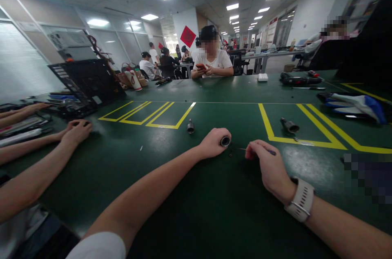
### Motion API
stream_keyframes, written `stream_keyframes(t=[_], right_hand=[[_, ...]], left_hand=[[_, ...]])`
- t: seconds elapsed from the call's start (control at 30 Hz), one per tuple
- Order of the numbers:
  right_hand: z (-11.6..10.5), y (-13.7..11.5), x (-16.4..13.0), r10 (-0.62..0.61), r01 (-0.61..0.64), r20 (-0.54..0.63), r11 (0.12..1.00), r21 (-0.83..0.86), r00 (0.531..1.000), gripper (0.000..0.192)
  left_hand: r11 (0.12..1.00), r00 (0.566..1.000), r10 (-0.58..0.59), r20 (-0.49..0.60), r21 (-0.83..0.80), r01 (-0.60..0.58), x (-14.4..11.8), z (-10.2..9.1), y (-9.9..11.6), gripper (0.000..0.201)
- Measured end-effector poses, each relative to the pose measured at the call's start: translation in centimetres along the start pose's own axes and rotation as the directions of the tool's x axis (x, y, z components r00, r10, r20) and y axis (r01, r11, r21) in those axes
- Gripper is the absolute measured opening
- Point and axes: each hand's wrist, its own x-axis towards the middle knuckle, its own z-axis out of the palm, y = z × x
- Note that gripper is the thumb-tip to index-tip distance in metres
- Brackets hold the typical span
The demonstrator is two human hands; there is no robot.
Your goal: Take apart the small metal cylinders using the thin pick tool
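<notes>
Green matting covered the workbench (171, 193), and we took the small metal cylinder (225, 141) at its middle as our landmark. Beyond the cylinder and a little to its left, a second short cylinder (190, 126) stood upright beside the yellow floor-style markings (147, 114); beyond it to the right, a darker tube-shaped part (289, 125) lay on its side inside another yellow outline. Far to the cylinder's left an opened black computer case (87, 83) sat tilted, and a co-worker's hand (76, 130) rested flat on the mat near it, well apart from our own. Straight across the bench from the cylinder a person in a white shirt (211, 61) sat holding a red phone. Far right of the cylinder lay a power screwdriver (298, 80) and a pair of white-and-blue gloves (355, 106). Nothing stood between our hands and the cylinder. Our left hand (212, 143) was curled closed around the cylinder, its open end facing right, resting on the mat. Our right hand (268, 167), with a white watch (301, 199) on the wrist, sat just right of the cylinder, fingers pinched on a thin screwdriver (259, 150) whose tip pointed toward the cylinder's mouth. Some tiny dark bits (231, 154) lay just below the cylinder; we could not tell what they were.
</notes>
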Motion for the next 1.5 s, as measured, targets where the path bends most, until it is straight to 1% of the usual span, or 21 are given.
stream_keyframes(t=[0.17,0.33,0.53,0.63,0.8,0.97,1.13,1.2,1.23,1.3,1.37,1.4,1.43,1.47,1.5], right_hand=[[0.0,-0.1,-0.1,0.023,-0.023,0.0,1.0,0.004,1.0,0.021],[-0.1,-0.1,-0.1,0.008,-0.006,-0.048,0.999,0.045,0.999,0.021],[-0.2,0.0,0.0,-0.031,0.041,-0.114,0.995,0.086,0.993,0.023],[-0.2,0.0,0.1,-0.024,0.031,-0.093,0.997,0.074,0.995,0.02],[0.0,-0.1,0.0,-0.005,0.007,-0.054,0.999,0.044,0.999,0.019],[0.1,-0.3,0.0,0.004,-0.002,-0.05,0.999,0.04,0.999,0.018],[-0.4,-0.2,-0.2,-0.045,0.052,-0.104,0.996,0.072,0.994,0.023],[-0.9,-0.6,-0.2,-0.105,0.108,-0.117,0.994,0.024,0.988,0.022],[-1.1,-0.9,0.0,-0.154,0.15,-0.114,0.988,-0.041,0.982,0.02],[-1.8,-1.8,0.6,-0.284,0.257,-0.086,0.937,-0.237,0.955,0.017],[-2.8,-2.9,1.8,-0.406,0.353,-0.025,0.822,-0.446,0.913,0.018],[-3.3,-3.4,2.5,-0.44,0.391,0.038,0.752,-0.531,0.897,0.021],[-3.9,-3.6,3.4,-0.484,0.426,0.085,0.656,-0.623,0.871,0.022],[-4.6,-3.7,4.3,-0.517,0.443,0.134,0.539,-0.716,0.845,0.021],[-5.2,-3.7,5.1,-0.517,0.431,0.181,0.416,-0.801,0.836,0.021]], left_hand=[[0.991,0.998,0.039,0.041,-0.128,-0.033,0.0,-0.1,0.1,0.013],[0.995,0.993,0.037,0.109,-0.095,-0.027,0.1,-0.2,0.3,0.013],[0.994,0.991,0.028,0.132,-0.11,-0.014,0.1,-0.3,0.0,0.015],[0.991,0.988,0.044,0.151,-0.13,-0.024,0.1,-0.5,0.1,0.018],[0.983,0.993,0.045,0.113,-0.181,-0.024,0.1,-0.9,0.6,0.018],[0.978,0.992,0.055,0.112,-0.208,-0.031,0.0,-0.7,0.7,0.015],[0.98,0.989,0.031,0.146,-0.201,-0.002,0.1,-0.8,0.5,0.013],[0.977,0.985,0.053,0.166,-0.212,-0.017,0.1,-1.0,0.4,0.016],[0.976,0.981,0.066,0.18,-0.215,-0.026,0.2,-1.1,0.4,0.019],[0.976,0.974,0.085,0.21,-0.213,-0.04,0.2,-1.4,0.4,0.026],[0.976,0.966,0.102,0.237,-0.21,-0.051,0.3,-1.5,0.4,0.032],[0.976,0.962,0.111,0.248,-0.21,-0.058,0.2,-1.5,0.4,0.035],[0.976,0.959,0.119,0.258,-0.208,-0.065,0.2,-1.5,0.3,0.037],[0.977,0.956,0.124,0.267,-0.201,-0.071,0.2,-1.4,0.4,0.039],[0.979,0.954,0.126,0.273,-0.191,-0.074,0.1,-1.4,0.4,0.04]])
